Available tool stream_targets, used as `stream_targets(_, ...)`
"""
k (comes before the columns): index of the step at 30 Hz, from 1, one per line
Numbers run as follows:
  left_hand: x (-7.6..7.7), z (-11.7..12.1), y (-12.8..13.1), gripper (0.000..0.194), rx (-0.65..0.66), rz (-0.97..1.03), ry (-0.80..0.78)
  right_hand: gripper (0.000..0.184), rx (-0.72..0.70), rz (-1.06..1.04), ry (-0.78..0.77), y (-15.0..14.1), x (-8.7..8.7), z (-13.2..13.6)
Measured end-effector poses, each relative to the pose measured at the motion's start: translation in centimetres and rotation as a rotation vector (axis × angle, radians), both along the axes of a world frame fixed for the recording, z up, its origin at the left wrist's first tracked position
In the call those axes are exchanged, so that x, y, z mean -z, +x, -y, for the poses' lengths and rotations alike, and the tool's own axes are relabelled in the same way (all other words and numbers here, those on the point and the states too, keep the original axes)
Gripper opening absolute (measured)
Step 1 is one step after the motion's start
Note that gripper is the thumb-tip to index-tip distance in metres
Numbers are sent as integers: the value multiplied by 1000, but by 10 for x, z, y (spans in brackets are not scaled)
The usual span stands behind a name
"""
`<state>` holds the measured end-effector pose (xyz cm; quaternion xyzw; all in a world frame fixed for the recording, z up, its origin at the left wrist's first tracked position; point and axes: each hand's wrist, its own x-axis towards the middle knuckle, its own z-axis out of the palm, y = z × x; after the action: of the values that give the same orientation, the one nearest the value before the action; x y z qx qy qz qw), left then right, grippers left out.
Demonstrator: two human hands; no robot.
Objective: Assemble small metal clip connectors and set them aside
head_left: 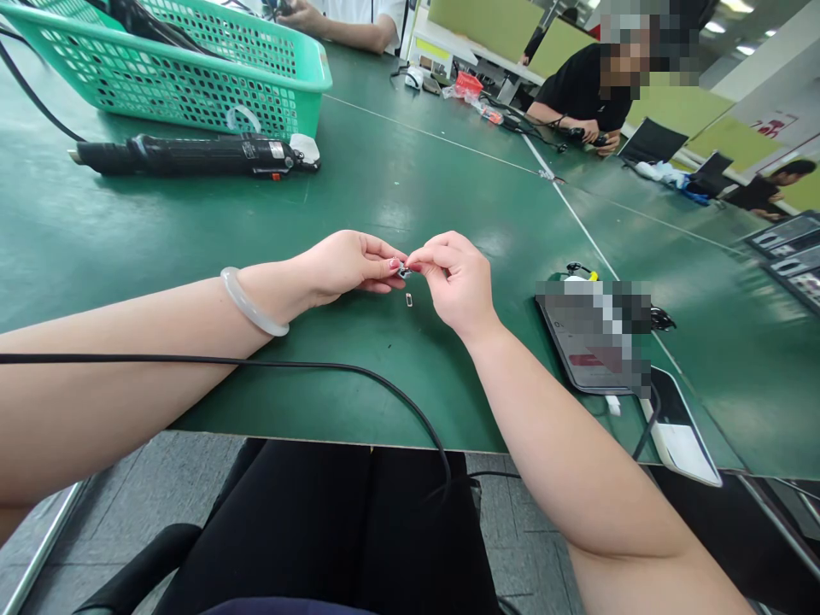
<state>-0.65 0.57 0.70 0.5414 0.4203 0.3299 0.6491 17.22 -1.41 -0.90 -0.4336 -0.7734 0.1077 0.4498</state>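
My left hand [349, 263] and my right hand [452, 278] meet over the middle of the green table [160, 231]. Both pinch one tiny metal part [403, 272] between thumb and fingertips, just above the tabletop. A second small silvery piece [409, 299] lies on the table right below the fingers. My left wrist wears a pale bangle [251, 302]. What the tiny part is I cannot make out.
A black electric screwdriver [192, 156] lies at the far left in front of a green plastic basket [172, 60]. A phone [593, 337] and a white power bank [680, 427] lie at the right. A black cable [333, 369] crosses the front edge. Other people work at the far side.
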Motion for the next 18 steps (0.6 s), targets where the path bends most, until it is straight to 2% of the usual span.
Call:
stream_targets(8,-1,-1,-1,8,66,56,-49,23,22,24,22,4,-1,1)
stream_targets(12,0,-2,-2,10,94,68,-43,23,-17,-8,33,4,-1,2)
stream_targets(18,-1,-1,-3,10,84,70,-30,23,14,-3,3,4,-2,2)
